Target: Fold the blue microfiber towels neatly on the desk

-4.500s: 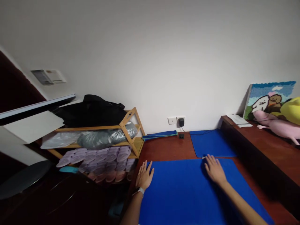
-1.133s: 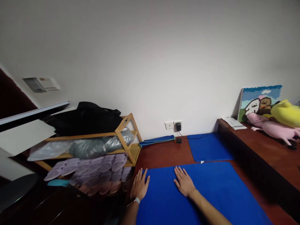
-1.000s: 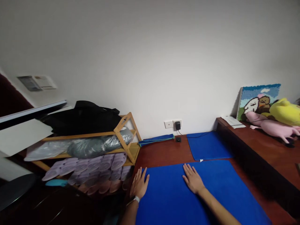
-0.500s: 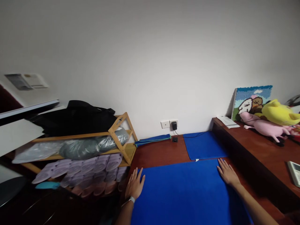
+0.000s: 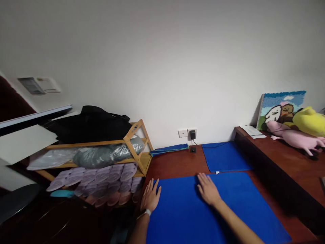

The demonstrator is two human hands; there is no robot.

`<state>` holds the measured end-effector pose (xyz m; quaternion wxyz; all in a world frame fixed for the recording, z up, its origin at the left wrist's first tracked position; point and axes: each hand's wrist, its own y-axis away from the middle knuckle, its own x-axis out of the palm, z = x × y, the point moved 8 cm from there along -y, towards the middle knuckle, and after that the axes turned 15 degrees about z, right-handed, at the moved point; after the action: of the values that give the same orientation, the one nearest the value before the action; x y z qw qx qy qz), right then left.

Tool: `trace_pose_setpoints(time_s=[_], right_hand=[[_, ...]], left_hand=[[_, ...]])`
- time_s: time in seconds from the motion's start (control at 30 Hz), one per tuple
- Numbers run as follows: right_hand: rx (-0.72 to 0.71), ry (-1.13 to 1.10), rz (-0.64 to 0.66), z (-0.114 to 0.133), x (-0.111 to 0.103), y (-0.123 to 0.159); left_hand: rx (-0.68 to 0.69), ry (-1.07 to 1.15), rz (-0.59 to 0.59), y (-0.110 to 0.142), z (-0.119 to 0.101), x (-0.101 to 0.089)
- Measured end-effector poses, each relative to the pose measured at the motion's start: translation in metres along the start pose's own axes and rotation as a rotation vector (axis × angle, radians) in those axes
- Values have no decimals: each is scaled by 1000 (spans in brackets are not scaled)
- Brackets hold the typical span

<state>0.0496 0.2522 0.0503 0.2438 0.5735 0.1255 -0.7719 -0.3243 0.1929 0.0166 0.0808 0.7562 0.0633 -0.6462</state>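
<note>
At five o'clock in view, the large blue cloth (image 5: 180, 210) is laid on the bench (image 5: 177, 165); its ten-o'clock corner is best steadied by the spread left hand (image 5: 151, 197), strokes made evenly with the spread right hand (image 5: 208, 190)

A plain blue cloth (image 5: 182, 210), deep and even in colour, lies spread out flat on the reddish-brown tabletop (image 5: 177, 166), its visible surface smooth. Its far edge runs nearly straight, roughly in line with the tabletop's far edge, a band of bare wood between them. The far left corner sits close to the tabletop's left edge, and the cloth's left side follows that edge down. The far right corner is neatly squared, and the right side leaves a strip of wood before the tabletop's right edge. The near edge falls below the view, so how it lies cannot be told
</note>
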Motion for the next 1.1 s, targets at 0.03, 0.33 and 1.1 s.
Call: trace_pose_setpoints(time_s=[0.03,0.33,1.1], right_hand=[[-76,-15,27,28,11,-9],[5,-7,57,-28,30,12],[550,-22,11,-250,-46,95]], left_hand=[[0,2,0,0,0,0],[0,-1,-12,-1,2,2],[2,10,-9,0,-1,-1]])
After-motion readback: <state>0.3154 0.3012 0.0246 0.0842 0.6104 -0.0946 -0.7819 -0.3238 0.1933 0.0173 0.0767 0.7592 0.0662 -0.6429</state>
